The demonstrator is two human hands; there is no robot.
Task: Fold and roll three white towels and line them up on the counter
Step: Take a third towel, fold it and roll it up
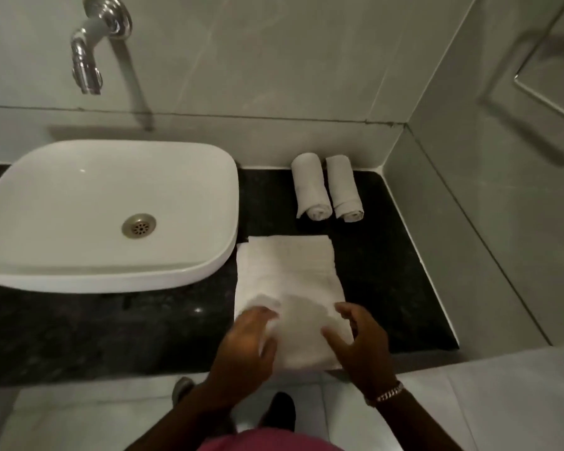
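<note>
On counter (183, 336), folded towel (287, 271) lengthwise toward wall.

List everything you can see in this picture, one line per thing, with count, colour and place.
rolled towels: two, white, side by side at the back of the counter, right of the sink
flat towel: one, white, folded flat near the counter's front edge, under the hands
counter: one, black speckled stone, running along the wall
sink: one, white, sitting on the counter at left
drain: one, metal, in the middle of the sink
tap: one, chrome, on the wall above the sink
wall: pale grey tiles, behind and to the right
bracelet: one, metal, on the right wrist
left hand: on the flat towel's near left part
right hand: fingers spread at its near right edge
</note>
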